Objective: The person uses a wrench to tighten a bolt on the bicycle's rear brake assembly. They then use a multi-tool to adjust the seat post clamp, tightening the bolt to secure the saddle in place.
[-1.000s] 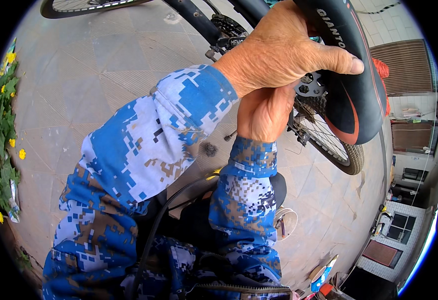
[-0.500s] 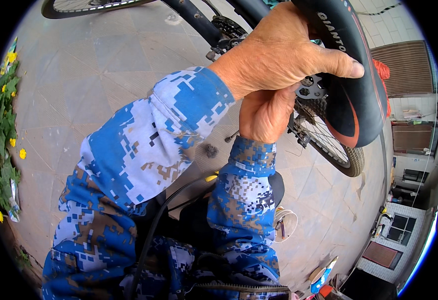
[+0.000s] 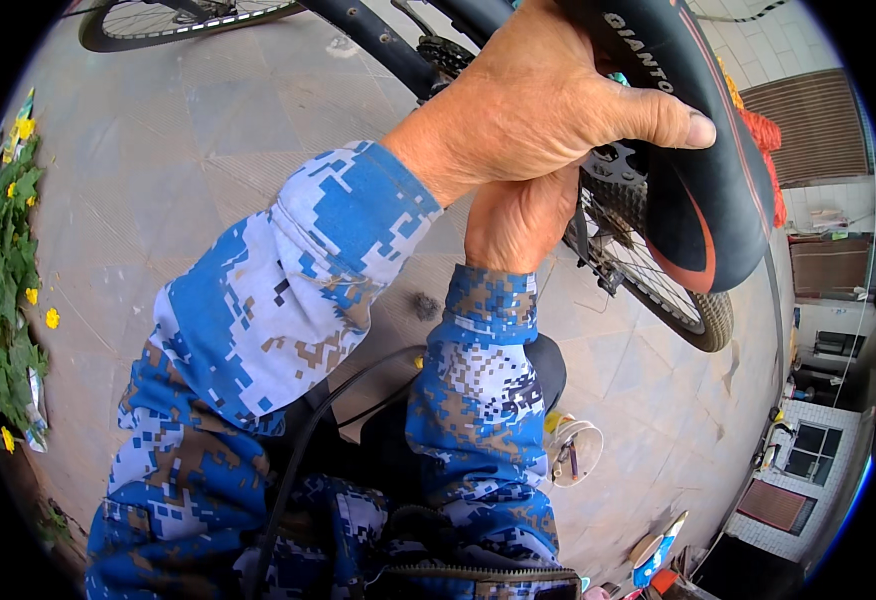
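Observation:
A black bicycle saddle (image 3: 698, 190) with orange-red trim fills the upper right. My left hand (image 3: 538, 110) grips its side, thumb pressed on top and fingers curled out of sight beneath. Just under that wrist is my right hand (image 3: 520, 225), reaching up below the saddle; its fingers are hidden behind my left hand and the saddle. The bicycle's dark frame (image 3: 373, 45) runs off to the upper left. Beneath the saddle show a sprocket and the knobbly-tyred wheel (image 3: 710, 322).
Another bicycle wheel (image 3: 188, 38) lies at the upper left. A white bucket (image 3: 576, 450) holding tools stands right of my knee. A black cable (image 3: 293, 470) loops across my lap. Yellow-flowered plants (image 3: 8, 280) line the left edge. An orange-red cloth (image 3: 761, 150) shows past the saddle.
Both hands and the saddle have shifted slightly left, the saddle tilting a little. My left hand keeps its grip. The view has moved slightly.

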Available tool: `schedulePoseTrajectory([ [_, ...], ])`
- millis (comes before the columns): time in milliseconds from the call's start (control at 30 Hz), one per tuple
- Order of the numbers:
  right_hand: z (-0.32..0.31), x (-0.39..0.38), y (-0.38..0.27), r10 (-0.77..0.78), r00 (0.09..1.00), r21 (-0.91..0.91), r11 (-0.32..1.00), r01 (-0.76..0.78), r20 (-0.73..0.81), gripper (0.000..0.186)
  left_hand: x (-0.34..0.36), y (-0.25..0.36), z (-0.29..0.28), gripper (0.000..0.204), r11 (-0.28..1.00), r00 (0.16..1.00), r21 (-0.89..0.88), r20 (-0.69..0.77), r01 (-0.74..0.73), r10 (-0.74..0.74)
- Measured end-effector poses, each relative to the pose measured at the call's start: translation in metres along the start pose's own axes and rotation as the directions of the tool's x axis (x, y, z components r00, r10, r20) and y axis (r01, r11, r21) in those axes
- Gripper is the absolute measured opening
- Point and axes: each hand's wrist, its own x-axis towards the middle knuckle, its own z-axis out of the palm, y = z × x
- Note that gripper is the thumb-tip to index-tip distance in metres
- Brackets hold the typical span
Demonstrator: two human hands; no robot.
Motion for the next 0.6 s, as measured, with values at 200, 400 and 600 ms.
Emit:
schedulePoseTrajectory([
  [200, -0.012, -0.008, -0.013, -0.011, 1.000, -0.085, 0.996, 0.012, 0.012, 0.051, -0.002, -0.003, 0.007, 0.042, 1.000, 0.998, -0.023, -0.064, 0.019, -0.020],
  [400, -0.008, -0.007, -0.011, 0.021, 0.999, 0.028, 0.999, -0.022, 0.044, 0.050, 0.001, 0.002, 0.001, 0.042, 0.998, 0.999, -0.039, -0.017, 0.043, -0.044],
  [600, 0.002, -0.012, -0.003, 0.076, 0.996, 0.145, 0.986, -0.081, 0.036, 0.051, -0.008, 0.003, -0.004, 0.042, 0.999, 0.999, 0.001, -0.032, 0.035, -0.035],
])
